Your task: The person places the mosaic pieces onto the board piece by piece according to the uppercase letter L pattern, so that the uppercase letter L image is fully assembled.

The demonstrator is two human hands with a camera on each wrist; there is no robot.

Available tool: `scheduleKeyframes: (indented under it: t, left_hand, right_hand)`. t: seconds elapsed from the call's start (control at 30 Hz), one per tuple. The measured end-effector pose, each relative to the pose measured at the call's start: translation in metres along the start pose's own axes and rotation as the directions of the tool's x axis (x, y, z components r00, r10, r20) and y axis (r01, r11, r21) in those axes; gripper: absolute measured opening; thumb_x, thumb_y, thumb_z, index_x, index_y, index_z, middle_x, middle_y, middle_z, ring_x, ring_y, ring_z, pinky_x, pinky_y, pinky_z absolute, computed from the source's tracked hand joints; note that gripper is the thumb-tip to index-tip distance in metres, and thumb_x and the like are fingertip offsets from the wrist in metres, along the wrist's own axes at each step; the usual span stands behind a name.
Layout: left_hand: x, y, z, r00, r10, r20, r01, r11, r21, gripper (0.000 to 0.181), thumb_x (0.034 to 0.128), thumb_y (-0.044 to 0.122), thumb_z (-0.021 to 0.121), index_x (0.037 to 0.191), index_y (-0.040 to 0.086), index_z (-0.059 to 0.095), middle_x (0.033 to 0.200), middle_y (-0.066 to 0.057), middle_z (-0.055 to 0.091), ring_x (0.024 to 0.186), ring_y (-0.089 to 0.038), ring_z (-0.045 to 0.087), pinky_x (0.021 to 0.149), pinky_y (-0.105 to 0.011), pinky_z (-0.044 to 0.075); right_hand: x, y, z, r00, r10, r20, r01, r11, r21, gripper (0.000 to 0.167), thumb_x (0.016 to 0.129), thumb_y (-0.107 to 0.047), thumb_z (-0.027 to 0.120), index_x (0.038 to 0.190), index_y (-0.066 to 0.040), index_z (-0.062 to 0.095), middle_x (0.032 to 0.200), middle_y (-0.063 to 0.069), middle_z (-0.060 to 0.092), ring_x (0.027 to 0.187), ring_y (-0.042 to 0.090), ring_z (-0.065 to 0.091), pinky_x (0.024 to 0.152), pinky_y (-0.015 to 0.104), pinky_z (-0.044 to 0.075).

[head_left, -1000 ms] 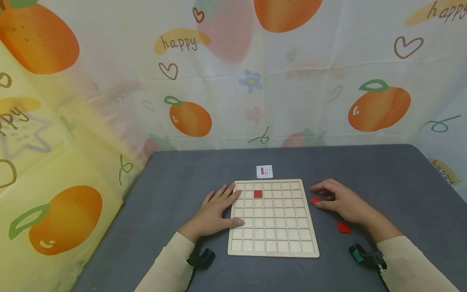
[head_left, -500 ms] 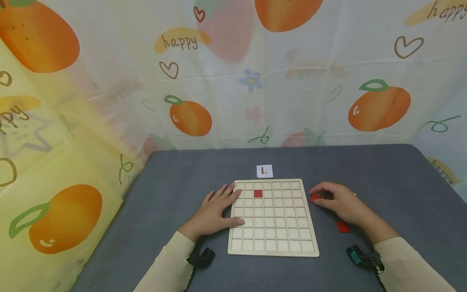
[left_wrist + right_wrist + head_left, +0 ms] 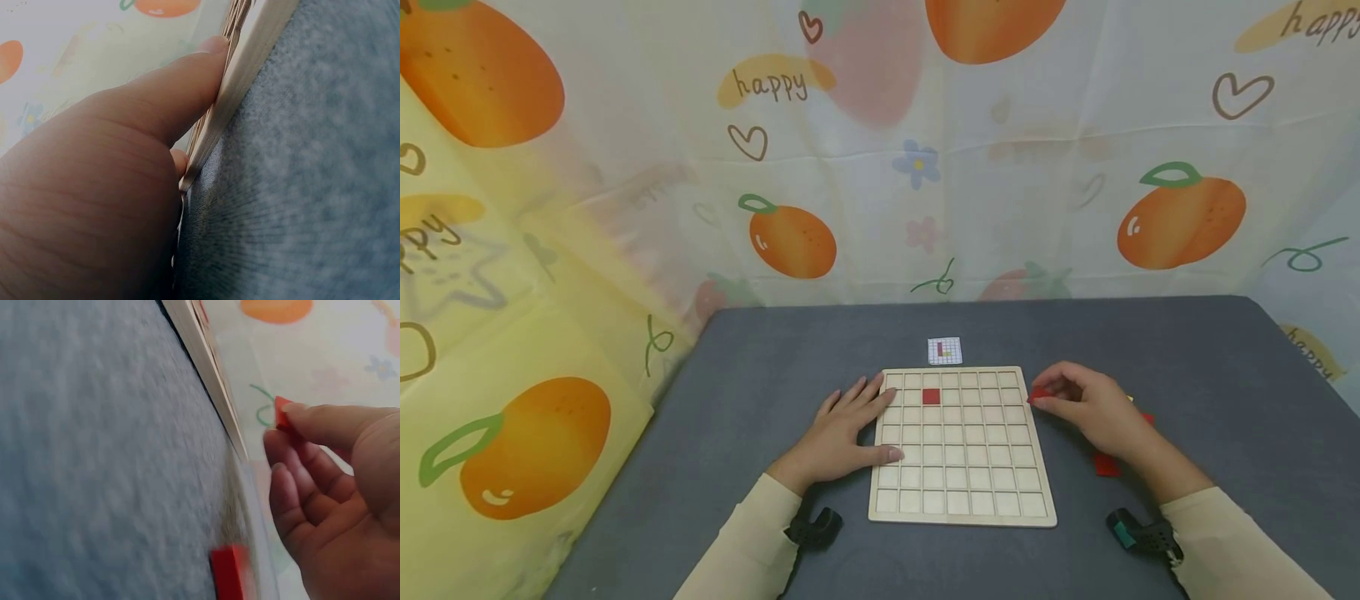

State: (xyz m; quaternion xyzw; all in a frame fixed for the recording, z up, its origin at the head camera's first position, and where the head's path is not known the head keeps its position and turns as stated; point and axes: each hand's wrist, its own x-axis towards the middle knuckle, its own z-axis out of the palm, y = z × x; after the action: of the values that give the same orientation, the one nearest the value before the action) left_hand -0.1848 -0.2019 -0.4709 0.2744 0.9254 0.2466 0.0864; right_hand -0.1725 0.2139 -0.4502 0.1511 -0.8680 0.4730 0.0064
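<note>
A pale wooden grid board (image 3: 955,479) lies on the dark table, with one red tile (image 3: 931,397) in a cell of its second row. My left hand (image 3: 842,433) rests on the board's left edge, fingers spread; the left wrist view has the thumb (image 3: 181,87) lying against the board's rim. Just off the board's upper right edge, my right hand (image 3: 1093,408) pinches a red square tile (image 3: 1039,394) between thumb and fingers. In the right wrist view that tile (image 3: 282,415) is tilted and raised off the table.
Another red tile (image 3: 1107,465) lies beneath the right wrist. Partly hidden behind that hand are a red piece (image 3: 1147,418) and a sliver of yellow (image 3: 1131,398). A small printed grid card (image 3: 944,351) lies beyond the board. A patterned cloth (image 3: 865,167) hangs behind the table.
The right hand has picked the red tile up from the table and carried it slightly left and up, to the board's edge. The left hand stays in place.
</note>
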Motion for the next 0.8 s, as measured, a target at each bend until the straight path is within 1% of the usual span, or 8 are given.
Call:
scheduleKeyframes:
  t: [0.1,0.17,0.37,0.53,0.63,0.8]
  left_hand:
    - [0.000,-0.001,0.000,1.000,0.002,-0.001,-0.002,1.000,-0.003,0.097,0.0980,0.070,0.070,0.174,0.024,0.032,0.181,0.002,0.012,0.166,-0.025,0.004,0.127,-0.063,-0.001]
    - [0.000,0.000,0.000,1.000,0.001,-0.002,-0.001,1.000,-0.003,0.097,0.0979,0.070,0.070,0.174,0.024,0.032,0.181,0.002,0.012,0.166,-0.025,0.004,0.127,-0.063,-0.001]
    - [0.001,-0.002,0.001,1.000,-0.004,-0.002,0.004,1.000,-0.003,0.096,0.0980,0.070,0.070,0.174,0.024,0.033,0.181,0.002,0.013,0.166,-0.025,0.005,0.127,-0.063,0.000]
    - [0.000,-0.001,0.000,1.000,-0.001,0.002,0.001,1.000,0.003,0.097,0.0981,0.070,0.070,0.174,0.024,0.032,0.181,0.002,0.012,0.166,-0.026,0.005,0.127,-0.063,-0.001]
    - [0.000,-0.001,0.000,1.000,0.000,0.002,0.000,1.000,0.005,0.097,0.0981,0.070,0.069,0.174,0.024,0.031,0.181,0.002,0.012,0.166,-0.026,0.004,0.127,-0.063,-0.001]
    - [0.000,-0.002,0.001,1.000,-0.002,0.005,0.002,1.000,0.009,0.098,0.0979,0.071,0.069,0.175,0.024,0.030,0.181,0.003,0.010,0.166,-0.025,0.004,0.127,-0.061,-0.002]
  right_hand:
    - [0.001,-0.006,0.005,1.000,-0.009,0.000,0.009,0.999,0.046,0.020,0.101,-0.010,0.081,0.119,-0.007,0.073,0.105,0.003,0.073,0.090,0.022,0.070,0.077,0.030,0.056]
    - [0.001,-0.011,0.008,1.000,-0.014,0.001,0.014,0.998,0.060,0.019,0.101,-0.008,0.081,0.118,-0.008,0.073,0.104,0.003,0.073,0.090,0.023,0.070,0.077,0.030,0.057]
    - [0.005,-0.022,0.020,0.999,-0.033,0.019,0.032,0.998,0.060,0.015,0.100,-0.011,0.083,0.114,-0.012,0.076,0.100,-0.002,0.074,0.088,0.024,0.071,0.076,0.030,0.056]
    - [0.009,-0.032,0.029,0.999,-0.024,0.036,0.021,0.997,0.071,0.015,0.099,-0.011,0.084,0.113,-0.011,0.077,0.099,-0.004,0.075,0.089,0.025,0.071,0.076,0.032,0.056]
    - [0.012,-0.037,0.035,0.999,-0.025,0.043,0.021,0.997,0.073,0.015,0.098,-0.009,0.084,0.111,-0.011,0.078,0.098,-0.004,0.074,0.088,0.023,0.069,0.077,0.032,0.056]
    - [0.016,-0.043,0.046,0.997,-0.066,0.051,0.062,0.995,0.074,0.013,0.098,-0.009,0.085,0.108,-0.014,0.080,0.100,-0.004,0.073,0.088,0.020,0.067,0.078,0.033,0.056]
